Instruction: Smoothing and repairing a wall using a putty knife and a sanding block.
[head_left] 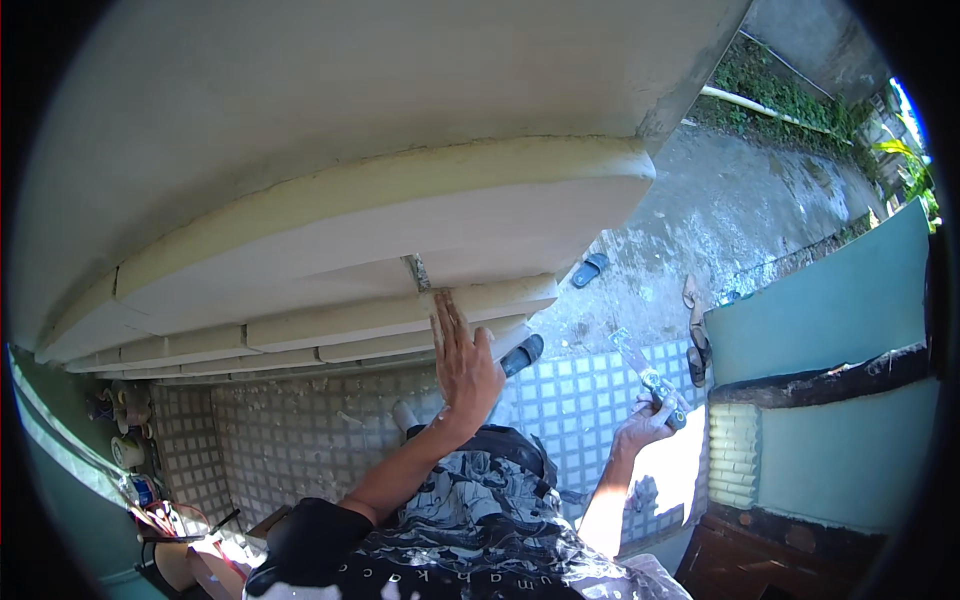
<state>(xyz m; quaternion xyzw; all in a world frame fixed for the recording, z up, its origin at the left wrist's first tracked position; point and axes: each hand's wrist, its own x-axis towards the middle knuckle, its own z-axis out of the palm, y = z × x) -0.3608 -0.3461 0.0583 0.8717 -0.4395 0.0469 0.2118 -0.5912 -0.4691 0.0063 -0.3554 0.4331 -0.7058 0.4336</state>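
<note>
Patterned shirt (480, 510), nearest; right grip (645, 430), closed round the handle of a putty knife (653, 383), blade pointing up and away, presumably so that its edge is free; knife held above the tiled floor (565, 385), well apart from the ledge; left grip (467, 370), open and holding nothing, fingers straight, tips at the lower cream ledge (510, 293), seemingly laid flat for even contact; narrow rough gap (419, 272), just above those fingertips; dark slipper (522, 355) near the ledge's end; another slipper (590, 270) beyond, on shiny concrete (690, 220), apparently unworn; white pipe (765, 108) and greenery (750, 78), farthest
</note>
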